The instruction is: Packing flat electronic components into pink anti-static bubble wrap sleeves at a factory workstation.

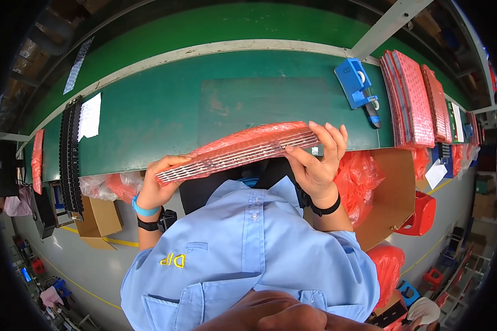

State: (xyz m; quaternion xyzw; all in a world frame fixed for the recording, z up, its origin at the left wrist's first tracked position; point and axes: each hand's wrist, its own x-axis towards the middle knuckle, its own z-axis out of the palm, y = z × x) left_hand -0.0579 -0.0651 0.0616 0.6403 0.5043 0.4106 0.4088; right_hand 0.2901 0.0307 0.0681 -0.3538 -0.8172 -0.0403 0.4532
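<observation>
A stack of thin flat boards in red bubble wrap [243, 137] spans between my two hands, its layered edge facing me and tilted up to the right. My left hand [161, 179] is closed on its left end, thumb along the top. At the right end my right hand [319, 160] grips it between thumb and fingers. What the boards are cannot be made out beneath the wrap. The stack is held over the near edge of the green worktable [143, 132].
A blue tape dispenser [354, 83] and a dark-handled cutter [372, 117] lie at the right. Beyond them stand red bubble-wrapped packs [411, 105]. A black slotted rack [70, 154] and white paper [89, 117] are at left. An open carton [392, 187] with red plastic bags [356, 185] stands below.
</observation>
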